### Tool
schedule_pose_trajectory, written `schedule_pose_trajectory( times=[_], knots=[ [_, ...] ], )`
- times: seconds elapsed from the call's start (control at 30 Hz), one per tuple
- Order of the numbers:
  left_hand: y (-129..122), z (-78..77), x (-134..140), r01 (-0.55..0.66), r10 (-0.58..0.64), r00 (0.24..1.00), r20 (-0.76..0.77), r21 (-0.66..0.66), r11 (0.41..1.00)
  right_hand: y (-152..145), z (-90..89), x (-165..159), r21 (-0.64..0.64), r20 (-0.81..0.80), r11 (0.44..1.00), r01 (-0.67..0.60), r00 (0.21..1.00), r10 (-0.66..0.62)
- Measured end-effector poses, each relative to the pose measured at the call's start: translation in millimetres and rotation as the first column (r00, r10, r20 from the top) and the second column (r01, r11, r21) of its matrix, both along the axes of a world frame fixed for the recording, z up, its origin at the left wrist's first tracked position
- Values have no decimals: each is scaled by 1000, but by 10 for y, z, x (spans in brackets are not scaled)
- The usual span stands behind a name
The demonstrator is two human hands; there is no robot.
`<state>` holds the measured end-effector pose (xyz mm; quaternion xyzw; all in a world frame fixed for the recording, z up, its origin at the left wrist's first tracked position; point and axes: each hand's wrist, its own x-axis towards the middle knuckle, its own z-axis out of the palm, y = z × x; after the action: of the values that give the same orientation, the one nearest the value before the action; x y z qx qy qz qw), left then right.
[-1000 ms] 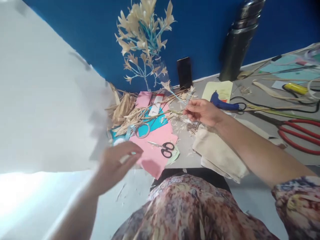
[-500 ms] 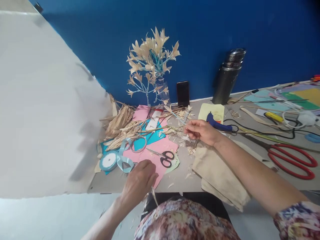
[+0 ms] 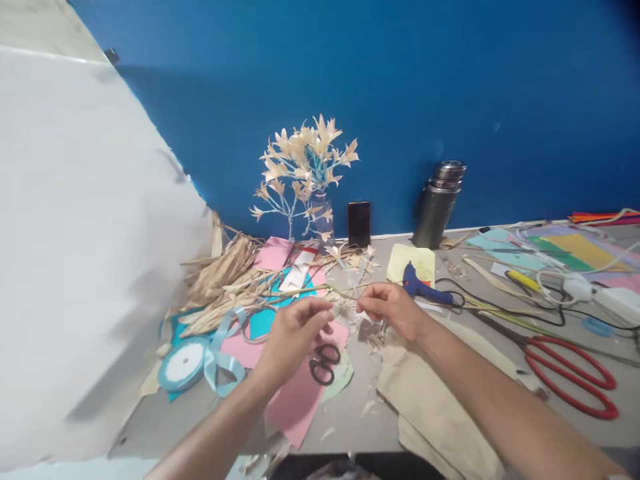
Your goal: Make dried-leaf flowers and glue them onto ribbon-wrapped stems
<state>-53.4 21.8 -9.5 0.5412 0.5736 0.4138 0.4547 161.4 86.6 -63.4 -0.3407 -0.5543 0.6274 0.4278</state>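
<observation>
My right hand (image 3: 393, 310) is closed in a pinch beside two small pale flowers (image 3: 336, 252) on thin light-blue stems; what lies between its fingertips is too small to make out. My left hand (image 3: 300, 330) is raised over the pink paper (image 3: 300, 403), its fingers loosely curved and thumb apart, with nothing visible in it. Just below its fingertips lie small black-handled scissors (image 3: 324, 365), their blades hidden by the hand. A spool of light-blue ribbon (image 3: 183, 365) rests to its left. Behind, pale flowers on blue branches (image 3: 300, 157) stand in a clear bottle (image 3: 321, 213).
Dried husks (image 3: 225, 267) are heaped at the left. A blue glue gun (image 3: 425, 287) lies on yellow paper, its cord running right. Large red-handled scissors (image 3: 570, 373) and beige cloth (image 3: 430, 393) are near my right forearm. A phone (image 3: 359, 225) and dark flask (image 3: 439, 207) lean against the wall.
My left hand has risen from the near part of the table towards my right hand, and its fingers have spread. My view has tilted up. The right hand stays pinched near the flower stems.
</observation>
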Motion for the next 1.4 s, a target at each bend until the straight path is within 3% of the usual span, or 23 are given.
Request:
schedule_pose_trajectory(
  times=[0.07, 0.17, 0.43, 0.57, 0.7, 0.77, 0.87, 0.97, 1.1, 1.27, 1.4],
  knots=[
    [180, -112, 177, -6, 16, 973, 229, -44, 999, -14, 17, -5, 3, 20, 999, -36, 999, 36],
    [289, -315, 331, 70, -35, 897, 440, -63, 996, -23, 21, -17, -2, 52, 999, -51, 997, 51],
    [242, -548, 384, 113, 2, 749, 663, -131, 985, -55, -17, -109, -32, 99, 999, -22, 995, 25],
    [237, -567, 349, 184, -8, 690, 724, -165, 969, -101, -22, -146, -24, 91, 995, -100, 991, 101],
    [260, -466, 268, 196, -64, 660, 748, -89, 977, -98, -43, -136, 41, 141, 989, -145, 980, 138],
    [289, -407, 224, 154, -65, 633, 772, -43, 987, -61, -69, -113, 33, 156, 995, -94, 984, 88],
    [331, -371, 184, 131, -78, 610, 788, -3, 991, 13, -103, -69, 23, 111, 996, 87, 990, -89],
    [332, -373, 191, 125, -92, 657, 748, 13, 992, 65, -83, -31, 61, 78, 965, 254, 963, -258],
    [237, -260, 232, 64, -71, 805, 589, 33, 997, 77, -1, -11, 91, 106, 919, 384, 914, -392],
    [106, 3, 241, 67, -82, 936, 343, 53, 996, 66, 23, 0, 57, 44, 947, 316, 947, -318],
    [205, -29, 238, 68, -92, 976, 198, 125, 990, 19, 28, 12, 114, 24, 959, 258, 965, -262]
  ],
)
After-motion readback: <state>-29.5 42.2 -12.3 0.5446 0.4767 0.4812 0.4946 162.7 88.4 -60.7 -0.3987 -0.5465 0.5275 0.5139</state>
